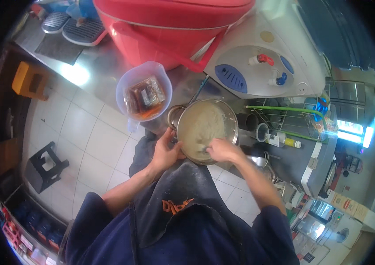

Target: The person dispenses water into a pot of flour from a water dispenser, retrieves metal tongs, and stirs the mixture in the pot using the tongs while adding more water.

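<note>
A round metal pot (pixel 234 126) holds a thick, creamy white mixture (pixel 205 126) just in front of my body. My left hand (pixel 166 152) grips its near left side, fingers and thumb curled at the edge. My right hand (pixel 223 150) is closed around a metal utensil (pixel 204 149) at the near right of the pot. The utensil's lower end dips into the mixture, so its kind is hidden. Left of the pot stands a translucent plastic jug (pixel 128 84) with clear packets (pixel 150 92) lying in reddish-brown liquid. A small round metal container (pixel 175 115) sits between jug and pot.
A large red container (pixel 165 39) with a handle stands behind the jug. Beyond the pot is a white water dispenser (pixel 249 66) with red and blue taps. A green-edged wire rack (pixel 284 108) stands right, near bottles. Black (pixel 46 165) and yellow stools (pixel 31 81) occupy the tiled floor.
</note>
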The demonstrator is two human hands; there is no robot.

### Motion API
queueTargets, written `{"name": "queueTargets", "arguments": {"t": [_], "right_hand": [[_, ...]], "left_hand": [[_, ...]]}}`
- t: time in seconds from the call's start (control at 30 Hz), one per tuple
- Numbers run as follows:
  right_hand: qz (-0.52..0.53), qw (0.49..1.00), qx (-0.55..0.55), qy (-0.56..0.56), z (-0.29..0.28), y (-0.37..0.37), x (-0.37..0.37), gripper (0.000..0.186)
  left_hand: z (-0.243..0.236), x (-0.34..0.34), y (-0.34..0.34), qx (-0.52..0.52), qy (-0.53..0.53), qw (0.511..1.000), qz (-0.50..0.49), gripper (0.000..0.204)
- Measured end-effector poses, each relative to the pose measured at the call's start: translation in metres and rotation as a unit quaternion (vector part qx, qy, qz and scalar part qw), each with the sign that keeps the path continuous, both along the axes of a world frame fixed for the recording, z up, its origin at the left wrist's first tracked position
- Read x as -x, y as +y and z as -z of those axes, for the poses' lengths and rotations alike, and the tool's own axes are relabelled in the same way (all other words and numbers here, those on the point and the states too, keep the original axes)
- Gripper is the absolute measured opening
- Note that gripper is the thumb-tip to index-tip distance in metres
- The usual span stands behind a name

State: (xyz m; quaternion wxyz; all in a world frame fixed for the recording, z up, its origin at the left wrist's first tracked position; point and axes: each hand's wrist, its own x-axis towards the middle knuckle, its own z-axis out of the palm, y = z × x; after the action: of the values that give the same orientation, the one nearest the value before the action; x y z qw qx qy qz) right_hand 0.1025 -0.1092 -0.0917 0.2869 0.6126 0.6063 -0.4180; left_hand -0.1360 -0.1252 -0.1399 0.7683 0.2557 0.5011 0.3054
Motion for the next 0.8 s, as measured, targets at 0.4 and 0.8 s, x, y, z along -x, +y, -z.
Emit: {"name": "queueTargets", "arguments": {"t": [0.4, 0.8], "right_hand": [[0.079, 0.982, -0.169, -0.036, -0.031, -0.003, 0.016, 0.03], [0.139, 0.97, -0.186, -0.073, -0.038, 0.006, 0.015, 0.033]], "left_hand": [[0.002, 0.003, 0.011, -0.012, -0.027, 0.998, 0.053, 0.076], [-0.002, 0.001, 0.01, -0.032, 0.0, 0.998, 0.058, 0.07]]}}
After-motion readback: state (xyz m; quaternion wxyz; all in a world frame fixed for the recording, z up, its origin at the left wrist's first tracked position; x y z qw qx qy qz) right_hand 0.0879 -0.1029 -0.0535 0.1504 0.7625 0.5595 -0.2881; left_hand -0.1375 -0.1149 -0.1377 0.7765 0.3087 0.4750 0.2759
